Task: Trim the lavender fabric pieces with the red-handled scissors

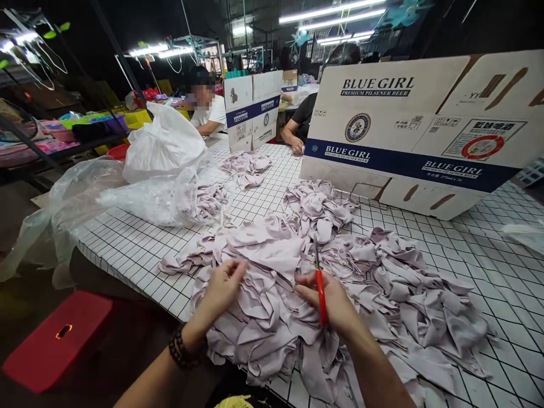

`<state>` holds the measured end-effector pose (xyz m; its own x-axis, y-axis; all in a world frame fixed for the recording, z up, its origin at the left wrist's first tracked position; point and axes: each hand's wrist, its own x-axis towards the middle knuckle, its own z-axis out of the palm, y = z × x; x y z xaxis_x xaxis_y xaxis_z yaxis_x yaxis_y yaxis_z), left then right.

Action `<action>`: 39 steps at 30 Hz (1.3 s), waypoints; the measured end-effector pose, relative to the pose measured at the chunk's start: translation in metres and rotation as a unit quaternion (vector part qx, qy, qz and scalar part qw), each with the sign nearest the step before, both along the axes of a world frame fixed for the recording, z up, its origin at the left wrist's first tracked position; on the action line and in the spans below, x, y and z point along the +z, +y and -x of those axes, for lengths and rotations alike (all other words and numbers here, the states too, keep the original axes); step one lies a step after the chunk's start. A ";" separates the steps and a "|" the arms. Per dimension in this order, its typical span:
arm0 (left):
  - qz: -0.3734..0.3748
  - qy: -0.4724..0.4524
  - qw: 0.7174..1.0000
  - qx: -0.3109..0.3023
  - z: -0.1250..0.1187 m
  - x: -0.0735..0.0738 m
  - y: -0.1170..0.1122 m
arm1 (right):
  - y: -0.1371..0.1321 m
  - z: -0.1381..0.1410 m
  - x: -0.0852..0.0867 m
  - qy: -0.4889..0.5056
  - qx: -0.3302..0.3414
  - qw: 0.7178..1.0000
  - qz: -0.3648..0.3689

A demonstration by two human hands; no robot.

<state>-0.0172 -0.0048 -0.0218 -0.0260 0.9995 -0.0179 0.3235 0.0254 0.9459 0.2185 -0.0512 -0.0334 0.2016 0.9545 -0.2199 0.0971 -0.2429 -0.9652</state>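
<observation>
A large heap of pale mauve cut fabric pieces (263, 317) covers the near part of the table. Over its left side is my left hand (224, 288), fingers curled with the thumb against them; whether a bit of cloth is pinched there cannot be made out. My right hand (329, 297) is closed around red-handled scissors (321, 297), their blades pointing up and away over the heap. Its thumb and forefinger are close to the fabric edge. More fabric pieces (425, 300) spread to the right, and a smaller bunch (321, 207) lies behind.
A grid-patterned table (272, 187) carries a large beer carton (408, 130) standing at right and another carton (254, 110) behind. White plastic bags (164, 147) lie at left. A red stool (59, 343) stands below the table's left edge. Two people (210, 113) sit across.
</observation>
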 end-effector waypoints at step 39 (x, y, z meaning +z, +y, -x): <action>-0.150 -0.043 0.983 -0.097 -0.048 0.030 -0.033 | 0.010 0.044 0.017 0.121 0.051 0.981 -0.142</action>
